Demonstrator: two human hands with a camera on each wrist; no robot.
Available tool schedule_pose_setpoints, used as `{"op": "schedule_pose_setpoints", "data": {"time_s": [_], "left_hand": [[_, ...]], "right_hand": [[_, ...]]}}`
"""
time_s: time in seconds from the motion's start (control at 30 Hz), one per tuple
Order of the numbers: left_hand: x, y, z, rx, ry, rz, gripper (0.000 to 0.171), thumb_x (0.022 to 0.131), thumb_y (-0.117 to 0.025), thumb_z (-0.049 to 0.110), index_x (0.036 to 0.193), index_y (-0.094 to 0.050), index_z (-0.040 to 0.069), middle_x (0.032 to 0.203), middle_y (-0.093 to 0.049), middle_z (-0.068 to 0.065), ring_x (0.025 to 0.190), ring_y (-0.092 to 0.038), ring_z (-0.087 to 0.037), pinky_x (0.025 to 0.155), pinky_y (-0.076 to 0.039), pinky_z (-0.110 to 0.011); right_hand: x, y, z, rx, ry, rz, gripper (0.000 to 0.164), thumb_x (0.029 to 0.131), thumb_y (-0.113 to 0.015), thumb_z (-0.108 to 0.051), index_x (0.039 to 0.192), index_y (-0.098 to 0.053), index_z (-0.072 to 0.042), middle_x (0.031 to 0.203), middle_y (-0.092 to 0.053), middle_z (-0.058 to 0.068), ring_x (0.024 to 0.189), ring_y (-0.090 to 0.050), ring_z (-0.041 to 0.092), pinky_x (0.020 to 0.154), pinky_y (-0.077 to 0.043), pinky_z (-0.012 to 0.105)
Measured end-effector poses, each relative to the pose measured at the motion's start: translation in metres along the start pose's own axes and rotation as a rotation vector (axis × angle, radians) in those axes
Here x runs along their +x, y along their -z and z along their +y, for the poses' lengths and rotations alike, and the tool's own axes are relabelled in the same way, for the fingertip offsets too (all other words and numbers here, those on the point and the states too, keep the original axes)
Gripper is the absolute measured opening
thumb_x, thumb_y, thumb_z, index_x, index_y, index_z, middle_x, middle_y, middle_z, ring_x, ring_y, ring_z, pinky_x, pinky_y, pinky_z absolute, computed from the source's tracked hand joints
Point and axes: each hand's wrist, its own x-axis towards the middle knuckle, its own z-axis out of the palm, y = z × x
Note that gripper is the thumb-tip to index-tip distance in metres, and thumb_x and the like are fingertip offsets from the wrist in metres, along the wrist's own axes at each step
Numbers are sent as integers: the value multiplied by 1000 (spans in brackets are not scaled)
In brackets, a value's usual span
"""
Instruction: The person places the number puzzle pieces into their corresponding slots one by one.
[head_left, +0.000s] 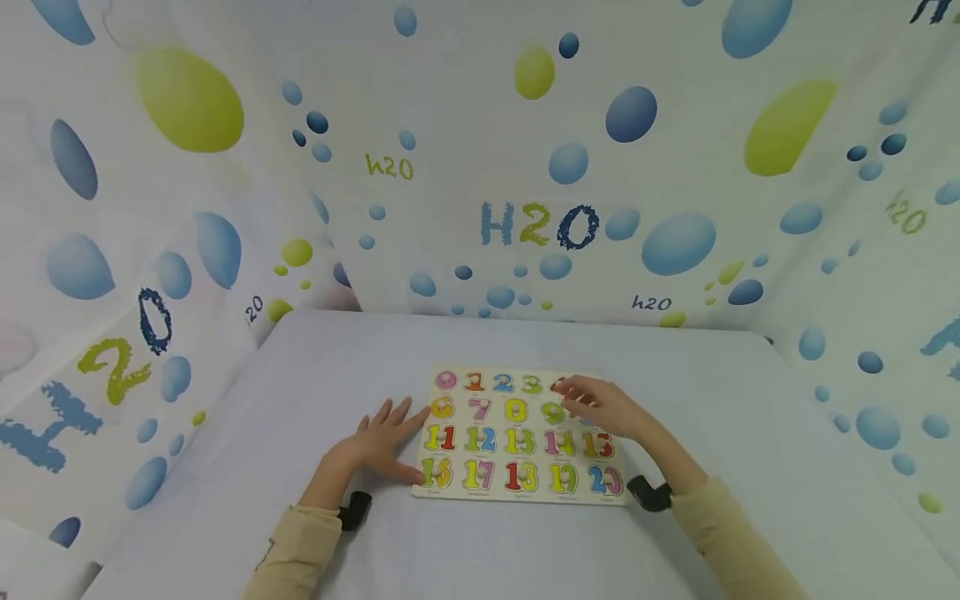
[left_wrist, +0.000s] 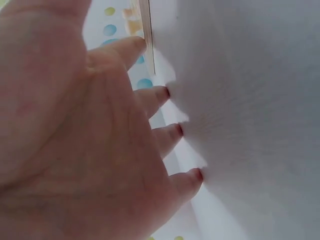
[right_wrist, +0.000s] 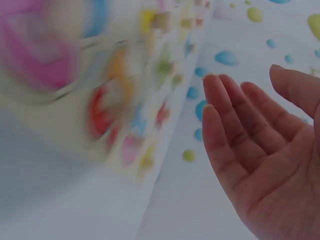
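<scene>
A wooden number puzzle board (head_left: 495, 423) lies flat on the table, with colourful knobbed number pieces set in rows. My left hand (head_left: 378, 442) is spread at its left side. In the left wrist view the index fingertip touches the board's edge (left_wrist: 149, 45), while the other left fingers (left_wrist: 167, 136) press on the white tabletop. My right hand (head_left: 600, 406) hovers over the board's upper right, partly hiding the pieces there. In the right wrist view the right hand (right_wrist: 270, 140) holds nothing, its fingers loosely bent above the board; the pieces are blurred.
The white table (head_left: 375, 350) extends around the board on every side. Behind it hangs a white curtain (head_left: 450, 183) printed with blue and green drops. A black wrist strap (head_left: 355, 510) sits on the left wrist, another strap (head_left: 649, 493) on the right.
</scene>
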Motion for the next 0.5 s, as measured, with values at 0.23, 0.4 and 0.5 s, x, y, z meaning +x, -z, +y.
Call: {"op": "schedule_pose_setpoints", "data": {"time_s": [0.23, 0.4, 0.5], "left_hand": [[-26, 30, -31, -175, -30, -47, 81, 87, -62, 45, 147, -26, 4, 149, -15, -27, 135, -10, -46, 103, -15, -61], [-59, 85, -59, -224, -103, 160, 75, 95, -54, 33, 146, -16, -6, 147, -9, -34, 133, -7, -50, 102, -12, -64], [-68, 126, -59, -172, -104, 362, 75, 98, -50, 31, 147, -7, -6, 148, 0, -34, 134, 0, -49, 101, -7, -65]], "right_hand": [[-83, 34, 38, -115, -58, -19, 29, 95, -56, -12, 120, -55, 2, 109, -62, 16, 97, -60, 28, 79, -51, 36], [-128, 85, 43, -228, -155, 90, 40, 96, -53, -16, 125, -47, 11, 118, -54, 28, 104, -54, 42, 82, -48, 49], [-129, 113, 25, -285, -224, 153, 53, 98, -50, -23, 133, -36, 14, 130, -41, 35, 114, -42, 51, 87, -38, 61]]}}
